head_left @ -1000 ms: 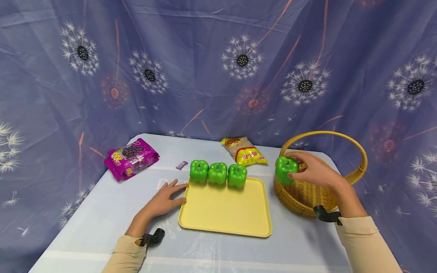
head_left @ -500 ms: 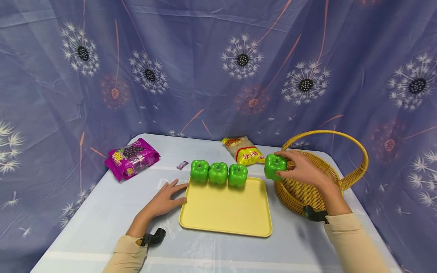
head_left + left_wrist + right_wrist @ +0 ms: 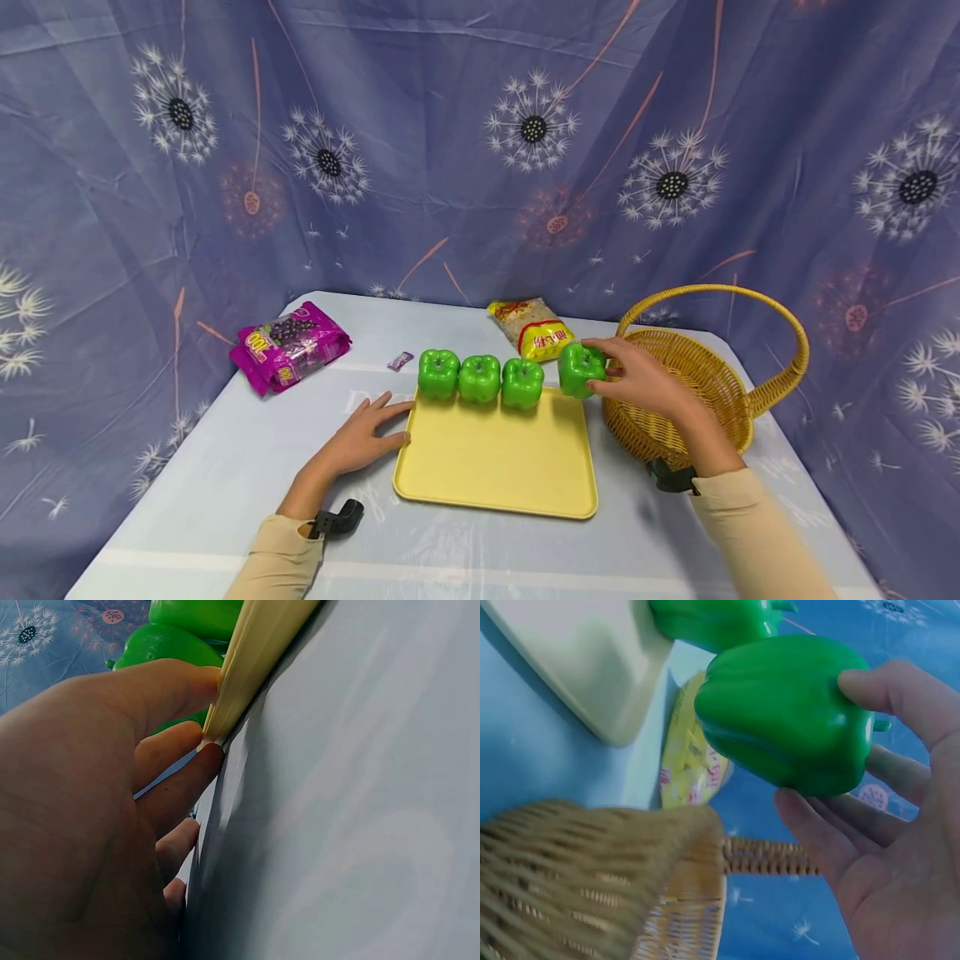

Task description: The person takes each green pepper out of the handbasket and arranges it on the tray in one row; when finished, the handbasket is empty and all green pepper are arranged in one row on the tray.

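Note:
My right hand (image 3: 637, 379) pinches a green bell pepper (image 3: 581, 369) between thumb and fingers, above the far right corner of a yellow tray (image 3: 495, 462). In the right wrist view this held pepper (image 3: 780, 712) hangs with its stem toward the palm. Three more green bell peppers stand in a row along the tray's far edge: a left one (image 3: 438, 374), a middle one (image 3: 479, 379) and a right one (image 3: 522, 384). My left hand (image 3: 366, 437) rests at the tray's left edge, fingers spread, thumb and fingertips touching the rim (image 3: 259, 652).
A wicker basket (image 3: 622, 433) with a tall handle stands right of the tray. Behind the tray lies a yellow food packet (image 3: 543, 340). A purple grape-print bag (image 3: 296, 346) and a small wrapped candy (image 3: 401, 361) lie on the left. A patterned curtain closes off the back.
My right hand has carried the bell pepper leftward, from over the basket to the tray's far right corner. The left hand and the row of peppers have stayed in place.

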Motion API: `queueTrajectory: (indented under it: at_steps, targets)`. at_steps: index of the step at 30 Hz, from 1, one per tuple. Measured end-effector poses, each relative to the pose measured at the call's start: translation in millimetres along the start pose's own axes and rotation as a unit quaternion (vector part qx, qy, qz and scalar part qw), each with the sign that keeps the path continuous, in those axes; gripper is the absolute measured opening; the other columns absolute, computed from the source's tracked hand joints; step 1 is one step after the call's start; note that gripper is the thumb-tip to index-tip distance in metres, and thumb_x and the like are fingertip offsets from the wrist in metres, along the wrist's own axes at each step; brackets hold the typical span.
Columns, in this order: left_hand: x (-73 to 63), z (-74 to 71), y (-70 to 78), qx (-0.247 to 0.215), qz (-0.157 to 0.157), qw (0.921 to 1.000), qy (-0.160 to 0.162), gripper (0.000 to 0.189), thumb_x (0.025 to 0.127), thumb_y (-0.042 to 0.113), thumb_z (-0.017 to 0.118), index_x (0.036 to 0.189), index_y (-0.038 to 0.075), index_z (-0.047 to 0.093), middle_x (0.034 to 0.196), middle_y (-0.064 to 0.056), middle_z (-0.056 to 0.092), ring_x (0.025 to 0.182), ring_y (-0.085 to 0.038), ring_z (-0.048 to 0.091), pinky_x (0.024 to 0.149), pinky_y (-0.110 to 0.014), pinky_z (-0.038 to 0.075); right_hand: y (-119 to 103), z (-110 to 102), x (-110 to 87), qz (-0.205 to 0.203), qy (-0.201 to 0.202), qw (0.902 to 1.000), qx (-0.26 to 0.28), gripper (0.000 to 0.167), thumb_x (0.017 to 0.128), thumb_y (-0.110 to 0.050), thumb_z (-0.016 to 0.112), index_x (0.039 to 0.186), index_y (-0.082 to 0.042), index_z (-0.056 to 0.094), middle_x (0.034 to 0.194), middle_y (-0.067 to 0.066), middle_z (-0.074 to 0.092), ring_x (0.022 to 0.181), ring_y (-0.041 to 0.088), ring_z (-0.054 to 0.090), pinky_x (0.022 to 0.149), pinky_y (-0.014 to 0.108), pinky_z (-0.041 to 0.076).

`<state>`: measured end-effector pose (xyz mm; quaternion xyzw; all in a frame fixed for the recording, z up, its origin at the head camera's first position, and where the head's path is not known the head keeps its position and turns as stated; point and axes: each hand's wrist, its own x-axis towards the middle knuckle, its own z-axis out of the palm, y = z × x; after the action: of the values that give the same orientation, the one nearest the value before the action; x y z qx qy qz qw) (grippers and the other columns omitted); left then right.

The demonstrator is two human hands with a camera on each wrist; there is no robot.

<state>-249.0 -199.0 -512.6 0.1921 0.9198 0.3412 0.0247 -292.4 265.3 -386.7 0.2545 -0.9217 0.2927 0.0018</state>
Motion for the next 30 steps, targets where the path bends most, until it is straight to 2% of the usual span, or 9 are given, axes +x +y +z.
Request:
queueTrajectory:
  at_steps: [4, 14, 22, 27, 30]
  targets:
    - [0.2, -1.1, 0.5, 0.000, -0.003, 1.0000, 0.000, 0.057, 0.090, 0.042, 0.065, 0.142, 0.024, 0.050, 0.150, -0.020, 0.033, 0.141, -0.041, 0.018, 0.110, -0.063, 0.009, -1.3, 8.6, 4.9, -0.013, -0.006, 0.9999, -0.007, 0.065, 0.082, -0.021, 0.076, 0.141, -0.011, 0.049, 0.128, 0.013, 0.053, 0.104, 0.025, 0.056, 0.082, 0.046, 0.054]
    - [-0.9, -1.7, 3.4, -0.002, 0.002, 1.0000, -0.001, 0.057, 0.090, 0.039, 0.065, 0.142, 0.019, 0.050, 0.149, -0.019, 0.036, 0.141, -0.039, 0.020, 0.112, -0.059, 0.006, 1.8, 30.8, 15.5, 0.017, -0.033, 0.9986, -0.037, 0.065, 0.080, -0.023, 0.076, 0.137, -0.010, 0.048, 0.136, 0.015, 0.048, 0.107, 0.026, 0.056, 0.083, 0.042, 0.052]
    - [-1.3, -1.0, 2.4, 0.002, -0.004, 1.0000, 0.001, 0.057, 0.090, 0.041, 0.065, 0.142, 0.021, 0.051, 0.149, -0.019, 0.035, 0.141, -0.039, 0.020, 0.112, -0.060, 0.007, -0.3, 38.6, 16.7, 0.045, -0.038, 0.9970, -0.051, 0.065, 0.081, -0.026, 0.075, 0.138, -0.010, 0.048, 0.135, 0.017, 0.049, 0.112, 0.030, 0.054, 0.085, 0.044, 0.050]
    - [-1.1, -0.6, 2.4, -0.001, -0.008, 1.0000, -0.002, 0.058, 0.090, 0.041, 0.065, 0.142, 0.022, 0.050, 0.150, -0.019, 0.035, 0.141, -0.039, 0.019, 0.112, -0.060, 0.007, 0.5, 41.5, 17.1, 0.048, -0.038, 0.9960, -0.065, 0.065, 0.081, -0.026, 0.075, 0.138, -0.008, 0.048, 0.133, 0.018, 0.050, 0.107, 0.031, 0.056, 0.083, 0.046, 0.050]
    - [-0.5, -0.2, 2.3, 0.000, -0.008, 1.0000, -0.002, 0.057, 0.090, 0.041, 0.065, 0.142, 0.022, 0.050, 0.150, -0.018, 0.035, 0.141, -0.038, 0.019, 0.112, -0.060, 0.007, 1.6, 43.0, 17.1, 0.054, -0.040, 0.9950, -0.074, 0.067, 0.080, -0.027, 0.076, 0.138, -0.009, 0.048, 0.133, 0.019, 0.051, 0.110, 0.031, 0.055, 0.085, 0.047, 0.049]
